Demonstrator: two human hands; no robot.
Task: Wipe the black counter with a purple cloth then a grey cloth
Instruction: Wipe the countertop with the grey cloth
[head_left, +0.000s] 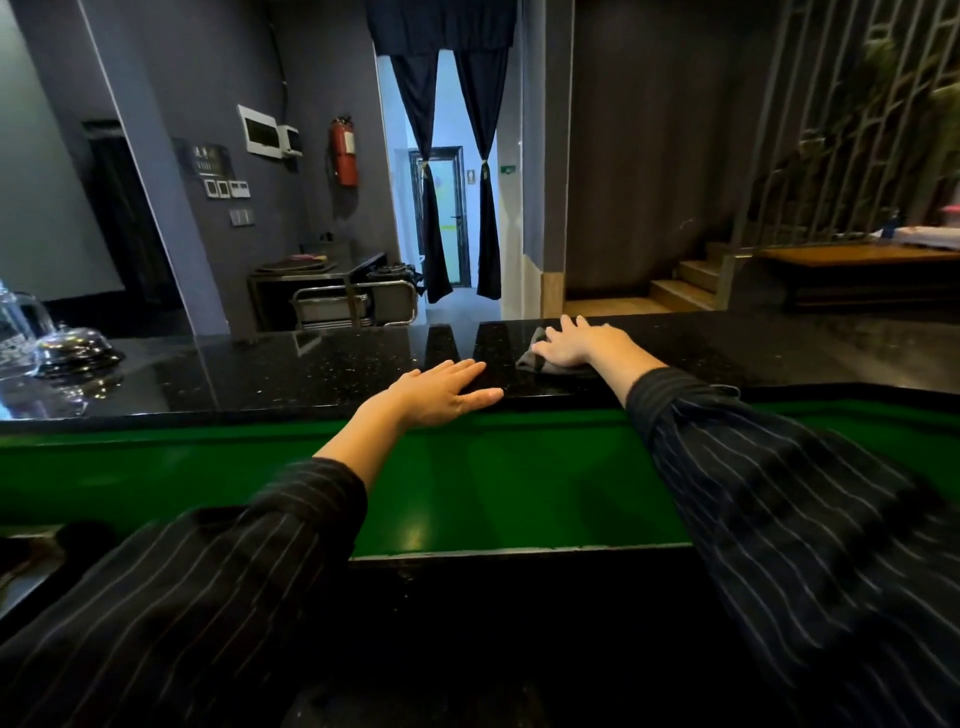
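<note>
Grey cloth (530, 359): on the black counter (311, 370), a bit right of the middle, closer to the far edge than the near one; crumpled, pinned under the right hand (576, 345).
Cloth direction: long side lies left to right, along the counter; one loose end sticks out to the left, past the fingers; the rest is hidden under the palm, so the whole shape is hard to tell.
Right hand: flat on top of the cloth, fingers straight and spread, pointing away and a little left; presses down, not curled round it.
Left hand (441, 393): flat on the bare counter by the near edge, fingers straight and close together, pointing right toward the cloth; holds nothing; near the cloth, not touching it.
Sleeves (779, 493): dark with thin pale stripes, on both arms.
Black counter: shiny, speckled, long from left to right.
Green ledge (493, 467): just below the counter's near edge; both arms reach over it.
Glass dome (72, 344): far left on the counter, next to a clear jar (15, 327); well apart from the cloth.
Between cloth and glass: the left hand's fingertips, then bare counter.
Behind the counter: a metal cart (358, 304), a red fire extinguisher (344, 150) on the grey wall, dark curtains (434, 182) tied back at a doorway, wooden steps (685, 286) on the right.
</note>
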